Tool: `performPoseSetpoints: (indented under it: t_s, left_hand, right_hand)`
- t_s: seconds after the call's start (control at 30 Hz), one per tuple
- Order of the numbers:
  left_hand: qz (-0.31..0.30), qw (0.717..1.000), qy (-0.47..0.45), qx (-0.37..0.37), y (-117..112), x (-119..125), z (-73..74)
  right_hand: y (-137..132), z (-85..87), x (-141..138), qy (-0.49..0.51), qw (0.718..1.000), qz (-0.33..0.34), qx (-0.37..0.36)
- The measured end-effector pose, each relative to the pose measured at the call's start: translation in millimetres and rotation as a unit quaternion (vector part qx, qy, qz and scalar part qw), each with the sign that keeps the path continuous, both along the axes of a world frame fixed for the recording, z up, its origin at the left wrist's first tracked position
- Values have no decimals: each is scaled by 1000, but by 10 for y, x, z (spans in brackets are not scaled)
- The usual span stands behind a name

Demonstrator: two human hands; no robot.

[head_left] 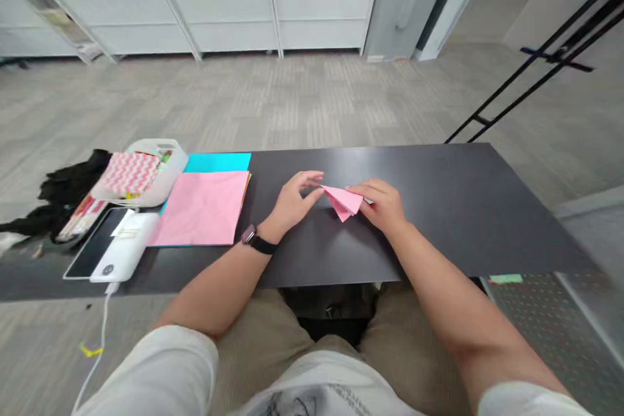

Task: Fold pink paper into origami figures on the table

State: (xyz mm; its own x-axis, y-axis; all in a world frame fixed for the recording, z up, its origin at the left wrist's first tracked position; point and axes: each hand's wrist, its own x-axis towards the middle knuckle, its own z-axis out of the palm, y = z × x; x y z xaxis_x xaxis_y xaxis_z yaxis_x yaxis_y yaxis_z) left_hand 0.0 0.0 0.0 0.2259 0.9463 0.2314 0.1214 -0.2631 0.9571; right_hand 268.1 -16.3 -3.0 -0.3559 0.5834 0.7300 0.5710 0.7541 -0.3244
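Note:
A folded pink paper (pixel 344 201), a small pointed shape, lies on the dark table (pixel 439 208) between my hands. My left hand (pixel 294 199), with a dark watch on the wrist, rests its fingertips at the paper's left point, fingers curved but apart. On the paper's right side my right hand (pixel 385 203) pinches it with fingers closed.
A stack of pink (pixel 202 208) and blue (pixel 219 162) paper sheets lies at left. Farther left are a white case with a red-white zigzag pack (pixel 141 172), a phone (pixel 95 244), a white power bank with cable (pixel 125 250) and a black cloth (pixel 68 185).

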Motion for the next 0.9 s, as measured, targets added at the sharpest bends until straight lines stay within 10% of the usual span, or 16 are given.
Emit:
performPoseSetpoints:
  t_s: [0.33, 0.6, 0.9]
  left_hand:
    - [-88, 954, -146, -246, -28, 57, 2]
    - [-60, 956, -161, -238, -21, 68, 47]
    - [4, 988, -112, -108, 3, 40, 54]
  right_hand:
    - [-74, 57, -110, 9, 999, -32, -17]
    - [-42, 20, -87, 103, 981, -45, -161]
    - [76, -2, -3, 274, 892, 78, -351]
